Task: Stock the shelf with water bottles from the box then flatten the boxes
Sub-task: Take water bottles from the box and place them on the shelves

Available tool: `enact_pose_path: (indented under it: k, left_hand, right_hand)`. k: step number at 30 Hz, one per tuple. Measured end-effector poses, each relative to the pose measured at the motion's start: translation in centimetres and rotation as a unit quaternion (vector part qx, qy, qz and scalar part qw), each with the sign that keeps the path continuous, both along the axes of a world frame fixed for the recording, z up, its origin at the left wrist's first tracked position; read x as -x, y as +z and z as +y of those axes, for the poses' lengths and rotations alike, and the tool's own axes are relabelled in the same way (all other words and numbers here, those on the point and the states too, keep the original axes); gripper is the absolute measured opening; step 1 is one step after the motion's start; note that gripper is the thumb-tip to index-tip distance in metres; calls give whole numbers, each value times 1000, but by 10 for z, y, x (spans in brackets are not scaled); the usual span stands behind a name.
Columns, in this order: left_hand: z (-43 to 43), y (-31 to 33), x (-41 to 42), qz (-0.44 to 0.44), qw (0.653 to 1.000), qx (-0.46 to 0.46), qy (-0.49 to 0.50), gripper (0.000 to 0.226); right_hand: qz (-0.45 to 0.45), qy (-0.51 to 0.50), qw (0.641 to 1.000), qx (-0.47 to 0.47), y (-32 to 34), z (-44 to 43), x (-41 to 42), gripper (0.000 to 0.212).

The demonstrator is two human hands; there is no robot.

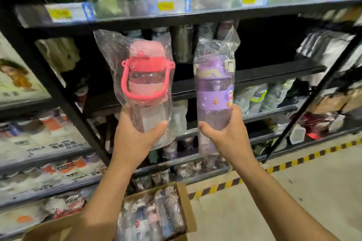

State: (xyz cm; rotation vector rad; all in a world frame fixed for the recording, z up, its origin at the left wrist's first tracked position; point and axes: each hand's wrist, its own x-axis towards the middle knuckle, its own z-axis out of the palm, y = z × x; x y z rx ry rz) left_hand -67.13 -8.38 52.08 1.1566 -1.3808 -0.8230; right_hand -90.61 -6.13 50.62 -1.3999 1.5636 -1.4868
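Note:
My left hand point(135, 133) grips the base of a pink water bottle point(146, 82) with a red-pink carry handle, wrapped in a clear plastic bag. My right hand point(225, 133) grips the lower part of a purple water bottle point(214, 92) with a cartoon band, also bagged. Both bottles are upright and raised in front of the black metal shelf point(274, 69), at the level of its dark middle tier. Below, an open cardboard box point(185, 199) on the floor holds several more bagged bottles point(154, 215).
The top shelf point(176, 18) carries bagged bottles behind yellow price tags. Lower tiers hold more wrapped bottles point(260, 97). A neighbouring rack on the left holds packaged goods point(49, 164). Yellow-black hazard tape point(293, 162) runs along the pale floor at the right.

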Motion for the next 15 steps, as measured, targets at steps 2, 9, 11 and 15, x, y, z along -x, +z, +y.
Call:
enact_pose_path:
  k: [2, 9, 11, 15]
  left_hand:
    - [-5, 10, 36, 2, 1000, 20, -11, 75]
    - [-33, 23, 174, 5, 998, 49, -40, 89]
    - [-42, 22, 210, 5, 998, 41, -49, 90]
    - [-62, 23, 273, -22, 997, 35, -60, 92]
  right_hand:
    - [-3, -5, 1000, 5, 8, 0, 36, 67]
    - [-18, -22, 999, 32, 28, -8, 174, 66]
    - [-22, -40, 998, 36, 30, -8, 211, 62]
    - [-43, -64, 997, 30, 34, -20, 274, 68]
